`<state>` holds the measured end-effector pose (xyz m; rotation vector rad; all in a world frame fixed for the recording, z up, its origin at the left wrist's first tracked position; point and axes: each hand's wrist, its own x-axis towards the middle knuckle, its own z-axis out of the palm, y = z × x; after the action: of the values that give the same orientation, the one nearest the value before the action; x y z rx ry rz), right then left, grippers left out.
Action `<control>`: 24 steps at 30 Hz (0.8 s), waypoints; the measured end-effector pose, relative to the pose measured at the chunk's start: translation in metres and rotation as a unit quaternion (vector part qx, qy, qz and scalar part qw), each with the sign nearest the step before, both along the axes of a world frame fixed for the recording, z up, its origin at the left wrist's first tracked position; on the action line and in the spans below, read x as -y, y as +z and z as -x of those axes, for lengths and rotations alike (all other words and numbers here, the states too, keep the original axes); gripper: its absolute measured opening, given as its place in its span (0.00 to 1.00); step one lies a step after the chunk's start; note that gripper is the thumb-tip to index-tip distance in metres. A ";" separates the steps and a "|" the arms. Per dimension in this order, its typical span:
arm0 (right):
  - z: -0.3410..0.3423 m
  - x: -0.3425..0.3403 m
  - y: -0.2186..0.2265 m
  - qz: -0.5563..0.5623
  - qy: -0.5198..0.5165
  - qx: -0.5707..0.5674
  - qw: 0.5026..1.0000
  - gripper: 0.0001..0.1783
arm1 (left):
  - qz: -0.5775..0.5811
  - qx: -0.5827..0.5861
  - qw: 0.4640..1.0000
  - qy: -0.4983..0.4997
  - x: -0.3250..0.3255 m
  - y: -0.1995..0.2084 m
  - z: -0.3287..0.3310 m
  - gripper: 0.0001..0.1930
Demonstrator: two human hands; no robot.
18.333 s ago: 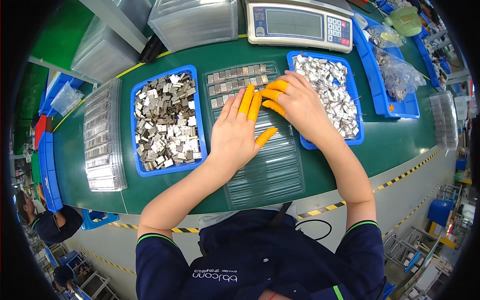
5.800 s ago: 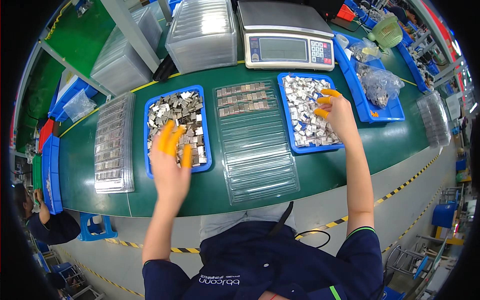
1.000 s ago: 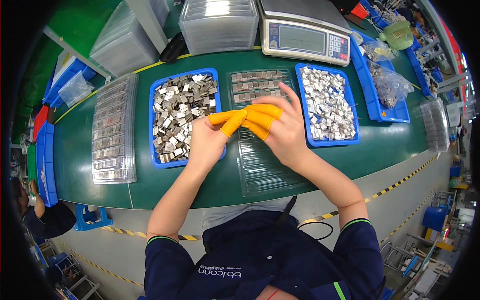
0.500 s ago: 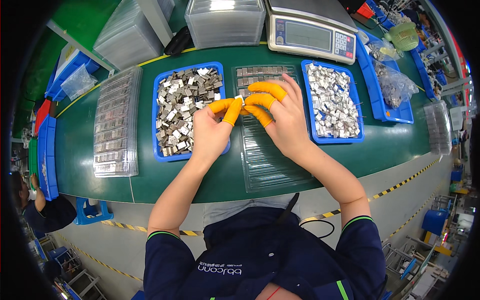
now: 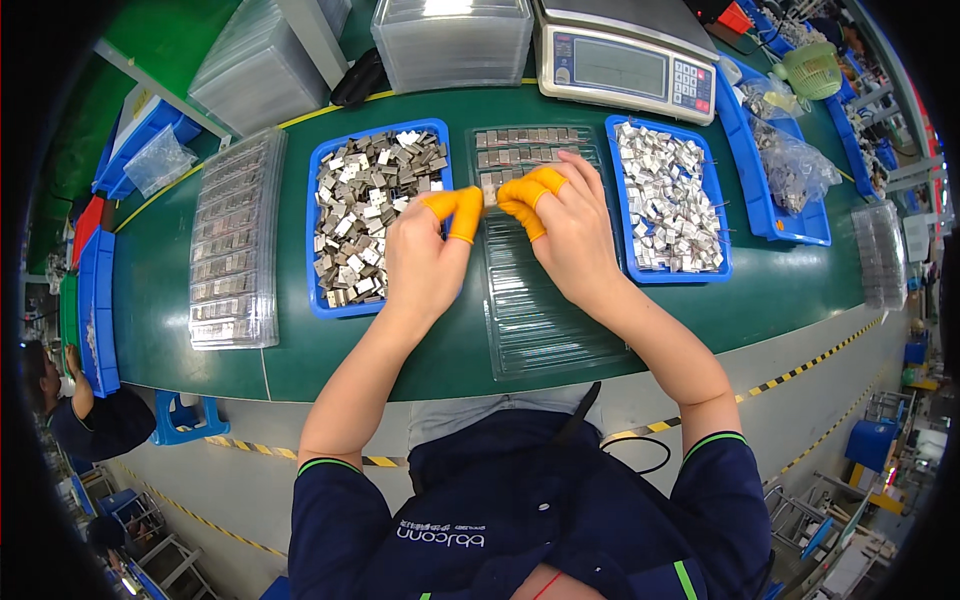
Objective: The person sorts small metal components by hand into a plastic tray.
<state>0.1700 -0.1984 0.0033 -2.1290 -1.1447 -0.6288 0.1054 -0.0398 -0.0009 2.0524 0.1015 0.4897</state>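
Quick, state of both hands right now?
Left hand: pinched closed beside a small metallic part; grip cannot be told.
Right hand: curled closed at that part's other side; grip cannot be told.

Grey floor (image 5: 250, 486), yellow-and-black striped tape (image 5: 642, 432), blue plastic stool (image 5: 185, 435)
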 end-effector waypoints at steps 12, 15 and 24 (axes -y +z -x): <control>-0.010 -0.003 -0.017 0.125 -0.030 -0.022 0.991 0.10 | -0.130 0.017 0.986 0.106 -0.049 0.015 0.039 0.11; -0.010 0.005 -0.005 0.055 -0.067 -0.024 0.996 0.15 | -0.140 -0.007 0.982 0.129 -0.058 0.019 0.042 0.11; -0.056 0.124 -0.003 0.146 -0.291 -0.136 0.936 0.16 | -0.323 0.007 0.946 0.035 -0.072 0.014 0.025 0.14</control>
<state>0.2264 -0.3222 0.0002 -2.7363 -0.4637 -0.4054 0.0804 0.0323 0.0127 2.6934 0.0013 0.6413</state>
